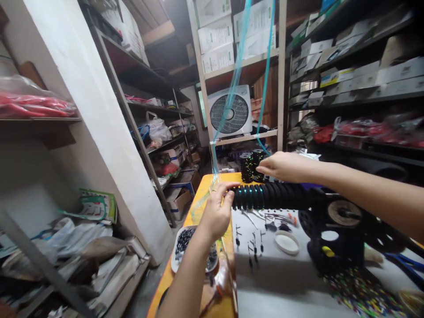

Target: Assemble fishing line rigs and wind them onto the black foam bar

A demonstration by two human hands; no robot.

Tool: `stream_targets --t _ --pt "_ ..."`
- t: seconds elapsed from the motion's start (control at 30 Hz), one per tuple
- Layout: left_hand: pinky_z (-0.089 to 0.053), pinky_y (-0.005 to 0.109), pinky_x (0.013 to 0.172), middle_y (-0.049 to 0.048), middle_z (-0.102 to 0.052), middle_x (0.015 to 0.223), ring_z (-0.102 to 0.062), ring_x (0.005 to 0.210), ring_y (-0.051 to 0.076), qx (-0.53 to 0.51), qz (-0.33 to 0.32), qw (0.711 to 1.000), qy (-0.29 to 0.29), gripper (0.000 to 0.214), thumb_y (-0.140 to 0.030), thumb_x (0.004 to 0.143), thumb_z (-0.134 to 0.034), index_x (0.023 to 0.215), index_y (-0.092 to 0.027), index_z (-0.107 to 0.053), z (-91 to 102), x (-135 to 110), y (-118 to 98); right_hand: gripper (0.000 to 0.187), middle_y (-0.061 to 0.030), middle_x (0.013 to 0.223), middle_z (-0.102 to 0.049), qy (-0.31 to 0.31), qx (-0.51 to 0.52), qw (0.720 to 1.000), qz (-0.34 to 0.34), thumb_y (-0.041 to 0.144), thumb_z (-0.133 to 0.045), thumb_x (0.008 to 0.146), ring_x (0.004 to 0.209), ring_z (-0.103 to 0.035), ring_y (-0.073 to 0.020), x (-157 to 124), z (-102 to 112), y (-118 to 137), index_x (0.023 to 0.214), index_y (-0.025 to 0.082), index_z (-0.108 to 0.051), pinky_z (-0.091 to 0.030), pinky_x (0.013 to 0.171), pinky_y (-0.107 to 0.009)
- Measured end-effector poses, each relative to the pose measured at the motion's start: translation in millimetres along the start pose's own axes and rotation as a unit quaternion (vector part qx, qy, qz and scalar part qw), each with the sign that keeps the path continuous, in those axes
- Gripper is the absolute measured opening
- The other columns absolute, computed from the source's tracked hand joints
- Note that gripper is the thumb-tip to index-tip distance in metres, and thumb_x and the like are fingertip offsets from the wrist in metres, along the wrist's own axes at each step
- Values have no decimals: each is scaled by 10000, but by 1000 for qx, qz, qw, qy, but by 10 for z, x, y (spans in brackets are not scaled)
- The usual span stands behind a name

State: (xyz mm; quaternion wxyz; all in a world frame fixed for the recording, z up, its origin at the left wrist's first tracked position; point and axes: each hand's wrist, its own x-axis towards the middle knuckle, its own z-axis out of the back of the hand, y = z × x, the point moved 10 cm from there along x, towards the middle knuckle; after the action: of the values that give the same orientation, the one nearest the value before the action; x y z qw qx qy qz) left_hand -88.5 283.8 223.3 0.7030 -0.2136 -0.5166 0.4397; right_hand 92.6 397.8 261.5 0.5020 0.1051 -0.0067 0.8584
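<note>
A long row of black spools [268, 196] lies horizontally on a black winding machine [344, 216], with turquoise glints between the ridges. My left hand [218, 210] is closed around its left end, thumb in front and fingers over the top. Just above and behind the row, my right hand [281, 168] has its fingers pinched together. Whatever they hold is hidden or too thin to make out. A turquoise strand [265, 88] comes down close to this hand. More turquoise strands [232, 84] drop behind my left hand. Two upright stacks of black spools [246, 168] stand beyond the row.
A white tray of small black parts [175, 256] sits on the yellow table edge [162, 287]. Small fishing tackle pieces [255, 247] and a round white lid [286, 243] lie under the row. Colourful bits [364, 291] are heaped at right. A box fan [229, 112] and loaded shelves stand behind.
</note>
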Motion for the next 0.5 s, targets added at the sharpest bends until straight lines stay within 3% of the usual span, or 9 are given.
stream_targets --t 0.1,0.2,0.27,0.4,0.5 --pt "-409 510 1222 145 -750 1288 -645 1308 284 11 18 999 38 325 -244 1081 -451 1193 -171 -747 -62 129 24 269 -86 1275 -740 -79 -39 996 32 412 -668 1065 1118 -724 -236 -253 199 204 1229 205 -719 -614 994 -476" --pt "-436 552 1194 117 -759 1257 -653 1292 282 14 52 996 64 342 -363 1117 -463 1135 -174 -748 -92 232 98 252 -84 1279 -746 -112 -61 990 65 378 -656 1074 1172 -718 -248 -529 207 435 1243 200 -717 -584 1059 -514" --pt "-497 546 1136 104 -763 1246 -682 1240 276 11 84 993 83 376 -471 1107 -510 1091 -180 -747 -115 325 180 240 -78 1244 -754 -109 -79 988 73 362 -655 1076 1145 -727 -244 -640 114 517 1239 196 -715 -590 1045 -513" --pt "-621 454 884 63 -780 1008 -748 904 223 -2 159 979 131 463 -586 1075 -542 1036 -170 -742 -188 470 366 220 -46 1078 -766 -67 -105 989 80 388 -679 1062 1008 -745 -213 -614 -157 500 1105 178 -732 -622 955 -463" --pt "-579 488 995 79 -788 1020 -748 1003 249 -18 139 984 106 511 -621 1074 -503 1008 -173 -739 -153 528 328 254 -50 1092 -762 -51 -95 991 82 407 -686 1057 939 -745 -195 -452 -229 391 1154 176 -723 -643 874 -417"
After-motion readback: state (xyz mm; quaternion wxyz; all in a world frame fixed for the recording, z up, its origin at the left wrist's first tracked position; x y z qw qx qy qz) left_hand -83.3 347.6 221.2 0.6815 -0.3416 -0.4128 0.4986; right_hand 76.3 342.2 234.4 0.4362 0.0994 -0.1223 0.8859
